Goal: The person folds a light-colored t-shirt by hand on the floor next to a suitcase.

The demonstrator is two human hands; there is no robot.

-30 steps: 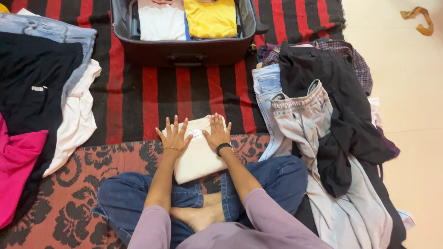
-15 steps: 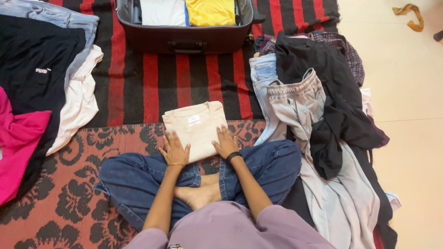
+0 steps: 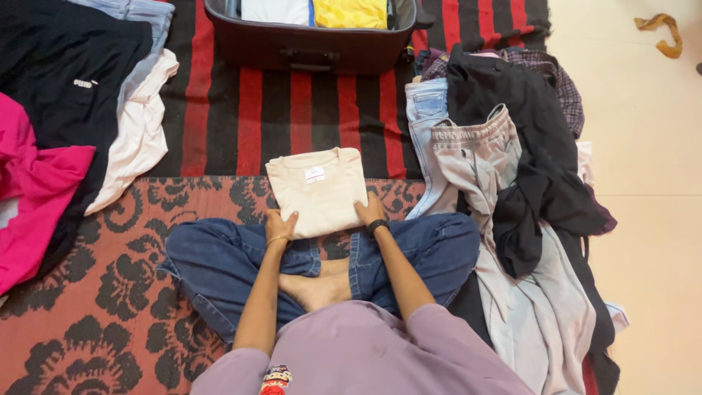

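Beige folded shirt (image 3: 318, 190) gripped at both near corners by left hand (image 3: 281, 225) and right hand (image 3: 370, 213).

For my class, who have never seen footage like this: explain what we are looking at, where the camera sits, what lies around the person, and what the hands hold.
There is no machine here. The one picture comes from a camera worn on a person's head, looking down at their own arms and crossed legs in blue jeans as they sit on a red and black patterned mat. The left hand and right hand grip the near corners of a folded cream T-shirt, which lies flat before the knees. Farther off stands an open dark suitcase with a white top and a yellow top folded inside. Loose clothes are piled on both sides: a pink garment and a black one on the left, light trousers and dark clothing on the right.
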